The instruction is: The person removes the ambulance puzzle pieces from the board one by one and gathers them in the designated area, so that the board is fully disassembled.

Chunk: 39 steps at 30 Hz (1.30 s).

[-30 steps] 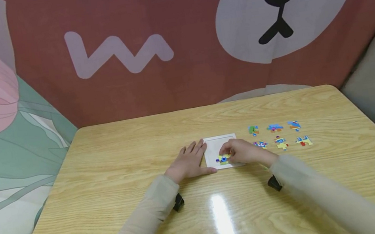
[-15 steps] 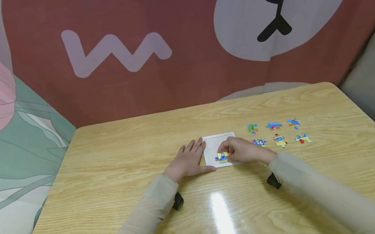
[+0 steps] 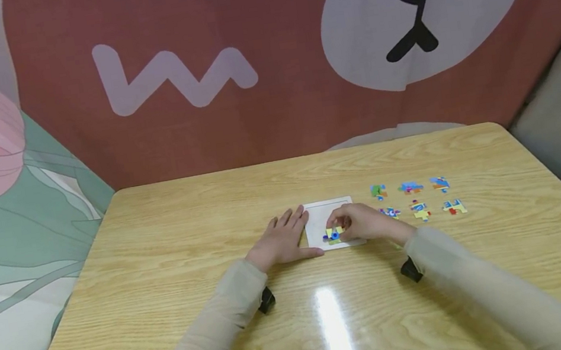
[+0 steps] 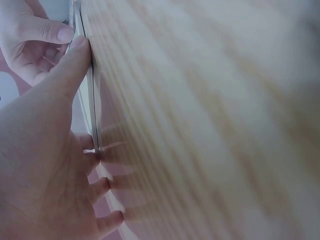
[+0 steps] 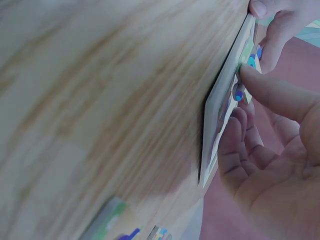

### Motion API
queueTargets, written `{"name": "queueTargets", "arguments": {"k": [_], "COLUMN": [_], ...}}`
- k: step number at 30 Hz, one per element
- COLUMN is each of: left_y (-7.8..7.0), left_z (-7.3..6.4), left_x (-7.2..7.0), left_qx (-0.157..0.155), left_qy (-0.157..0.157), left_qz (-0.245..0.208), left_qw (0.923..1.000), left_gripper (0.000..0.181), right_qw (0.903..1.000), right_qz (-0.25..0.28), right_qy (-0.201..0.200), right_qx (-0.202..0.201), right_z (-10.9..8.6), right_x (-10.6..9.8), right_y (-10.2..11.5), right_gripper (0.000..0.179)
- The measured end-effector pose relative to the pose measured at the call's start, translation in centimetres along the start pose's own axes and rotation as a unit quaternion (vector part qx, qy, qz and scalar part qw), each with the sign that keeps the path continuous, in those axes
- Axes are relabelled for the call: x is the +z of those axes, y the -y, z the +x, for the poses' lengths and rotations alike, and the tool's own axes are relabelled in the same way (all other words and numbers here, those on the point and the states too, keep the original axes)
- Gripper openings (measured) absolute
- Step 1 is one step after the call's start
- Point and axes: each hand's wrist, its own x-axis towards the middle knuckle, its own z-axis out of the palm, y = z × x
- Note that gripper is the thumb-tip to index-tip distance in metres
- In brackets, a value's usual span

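A white puzzle tray (image 3: 319, 215) lies near the middle of the table. My left hand (image 3: 286, 242) rests at its left side with the fingers spread, the thumb along the near edge. Over the tray's near part, my right hand (image 3: 361, 222) pinches a colourful jigsaw piece (image 3: 335, 235) with yellow and blue on it. In the right wrist view a blue-purple knob of the jigsaw piece (image 5: 239, 94) shows between thumb and fingers, close to the tray (image 5: 212, 120). The right fingers hide part of the piece.
Several loose jigsaw pieces lie in two rows to the right of the tray, among them a green one (image 3: 378, 191), a blue one (image 3: 440, 183) and a yellow-and-red one (image 3: 454, 207). The wooden table (image 3: 187, 236) meets a patterned wall covering (image 3: 200, 138) at the back.
Both hands keep nearly the same places on the tray. Between the right fingers the jigsaw piece shifts only slightly. The head view has tilted a little.
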Motion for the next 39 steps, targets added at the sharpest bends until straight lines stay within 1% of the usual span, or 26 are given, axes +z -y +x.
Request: {"name": "queueTargets", "arguments": {"k": [9, 17, 24, 30, 35, 39], "left_y": [-0.1, -0.1, -0.2, -0.2, -0.2, 0.0], "left_z": [0.0, -0.1, -0.2, -0.3, -0.3, -0.2], "left_x": [0.1, 0.1, 0.1, 0.0, 0.0, 0.1], "left_qx": [-0.003, -0.006, -0.004, -0.003, -0.002, 0.001], "left_qy": [0.000, -0.002, -0.003, -0.003, 0.000, 0.000], "left_qz": [0.009, 0.006, 0.004, -0.001, -0.004, -0.006], "left_qw": [1.0000, 1.0000, 1.0000, 1.0000, 1.0000, 1.0000], "left_gripper": [0.096, 0.096, 0.096, 0.095, 0.095, 0.095], "right_qw": [0.9998, 0.9999, 0.9991, 0.9992, 0.9993, 0.9994], "right_qz": [-0.007, 0.000, -0.002, 0.012, 0.023, 0.021], "right_qy": [-0.015, -0.014, -0.019, -0.019, -0.021, -0.024], "right_qx": [0.008, 0.008, 0.037, 0.032, 0.023, 0.012], "right_z": [-0.4, -0.9, -1.4, -2.1, -3.2, -4.0], "right_x": [-0.2, -0.8, -1.5, -2.2, -2.8, -3.4], "right_y": [0.4, 1.0, 1.1, 0.8, 0.5, -0.2], "right_gripper": [0.014, 0.013, 0.010, 0.009, 0.009, 0.009]}}
